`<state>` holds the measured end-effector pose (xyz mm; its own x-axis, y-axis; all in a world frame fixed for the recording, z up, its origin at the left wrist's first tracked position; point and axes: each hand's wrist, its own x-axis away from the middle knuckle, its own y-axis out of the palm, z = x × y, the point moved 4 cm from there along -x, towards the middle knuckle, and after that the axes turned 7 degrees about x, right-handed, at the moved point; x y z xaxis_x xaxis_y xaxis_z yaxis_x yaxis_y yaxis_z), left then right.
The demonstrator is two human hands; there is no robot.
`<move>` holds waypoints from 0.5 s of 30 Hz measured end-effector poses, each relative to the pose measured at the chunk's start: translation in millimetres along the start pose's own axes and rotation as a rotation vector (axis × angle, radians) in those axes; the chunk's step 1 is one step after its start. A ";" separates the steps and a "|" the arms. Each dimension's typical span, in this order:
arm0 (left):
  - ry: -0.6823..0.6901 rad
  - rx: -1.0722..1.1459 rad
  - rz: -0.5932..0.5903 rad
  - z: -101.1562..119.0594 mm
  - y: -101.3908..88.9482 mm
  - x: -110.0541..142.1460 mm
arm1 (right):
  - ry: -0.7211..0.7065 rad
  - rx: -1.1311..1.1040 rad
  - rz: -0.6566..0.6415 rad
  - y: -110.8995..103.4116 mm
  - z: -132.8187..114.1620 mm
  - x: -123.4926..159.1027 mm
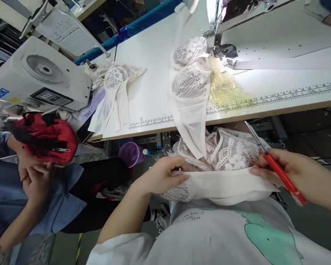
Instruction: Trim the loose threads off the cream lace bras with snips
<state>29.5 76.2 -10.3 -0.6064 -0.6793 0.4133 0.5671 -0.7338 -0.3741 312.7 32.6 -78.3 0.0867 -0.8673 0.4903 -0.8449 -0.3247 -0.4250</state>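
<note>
My left hand [169,175] pinches the top edge of a white lace bra [223,184] between thumb and fingers, its band stretched flat across my lap. At the band's other end my right hand [281,173] grips the same edge with thumb and fingertips. That hand also carries red-handled scissors [281,175], whose blades point up and away from the band. Behind the band lie lace cups. Another lace bra [191,81] lies on the sewing table, one cup beside the needle area, its wing hanging over the front edge.
A sewing machine head [239,14] stands at the top right, with yellowish film [226,84] by its foot. More bra pieces [117,81] lie left, near a second machine [41,73]. A co-worker's hands [35,173] hold red fabric [49,136]. A purple basket [131,154] sits below.
</note>
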 end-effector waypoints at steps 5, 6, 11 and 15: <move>-0.045 0.089 0.019 -6.8 -2.3 -3.2 | -0.158 -0.279 0.099 0.3 -11.6 5.8; -0.057 0.131 0.028 -8.1 -2.7 -4.7 | -0.201 -0.305 0.143 -1.2 -13.7 6.5; -0.133 0.321 0.058 -12.3 -3.3 -16.4 | -0.294 -0.308 0.277 -7.2 -21.5 2.8; -0.151 0.321 0.110 -13.3 -3.5 -24.2 | -0.227 -0.288 0.282 -9.1 -25.3 -2.6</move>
<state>34.8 95.1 -30.1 -0.4567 -0.7278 0.5116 0.7849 -0.6003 -0.1534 306.8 47.4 -56.5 -0.0817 -0.9778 0.1929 -0.9614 0.0263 -0.2738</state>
